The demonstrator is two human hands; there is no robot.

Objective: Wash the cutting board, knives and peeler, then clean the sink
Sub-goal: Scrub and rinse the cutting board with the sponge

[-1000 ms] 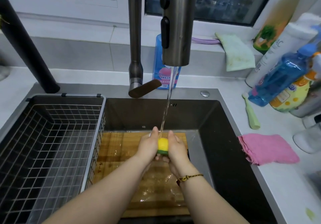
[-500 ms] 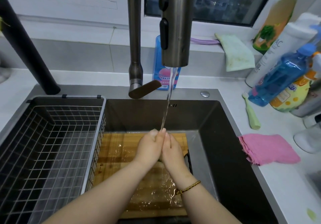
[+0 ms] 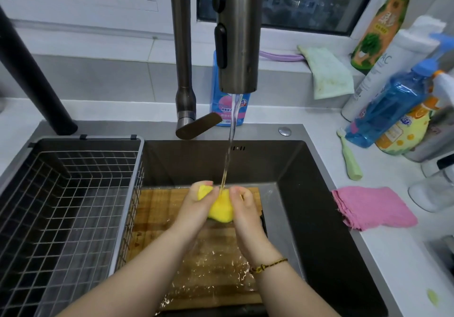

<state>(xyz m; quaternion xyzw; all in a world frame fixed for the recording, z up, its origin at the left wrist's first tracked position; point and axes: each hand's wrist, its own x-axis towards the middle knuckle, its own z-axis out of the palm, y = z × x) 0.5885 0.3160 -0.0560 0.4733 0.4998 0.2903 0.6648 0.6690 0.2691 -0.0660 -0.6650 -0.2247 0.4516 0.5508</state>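
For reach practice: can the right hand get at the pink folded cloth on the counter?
Probably: the pink folded cloth lies uncovered on its side, though the right hand grips a yellow sponge.

A thin braided cord bracelet (image 3: 269, 264), dark brown and yellow, circles the wrist of the right hand (image 3: 245, 209), knot at nine o'clock; both forearms bare.
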